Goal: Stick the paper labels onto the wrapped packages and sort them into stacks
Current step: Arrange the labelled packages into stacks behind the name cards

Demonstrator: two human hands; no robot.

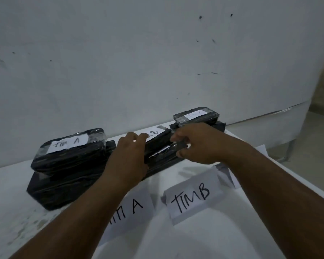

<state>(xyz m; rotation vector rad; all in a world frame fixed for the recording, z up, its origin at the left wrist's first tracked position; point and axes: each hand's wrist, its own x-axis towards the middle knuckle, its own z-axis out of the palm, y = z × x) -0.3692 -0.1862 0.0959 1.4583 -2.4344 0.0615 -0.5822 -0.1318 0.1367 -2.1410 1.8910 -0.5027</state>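
left hand (128, 156), right hand (196, 143) gripping glossy black wrapped package (157, 142)

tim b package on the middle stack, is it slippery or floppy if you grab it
Probably slippery: the TIM B package is wrapped in glossy black film that shines. It likely stays stiff, since its edges look straight where both hands, left and right, grip it. It sits tilted on the stack, so it may slide.

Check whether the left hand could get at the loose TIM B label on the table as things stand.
Probably yes, once freed: the left hand now holds the middle package, but the loose TIM B label lies uncovered on the table, nothing between.
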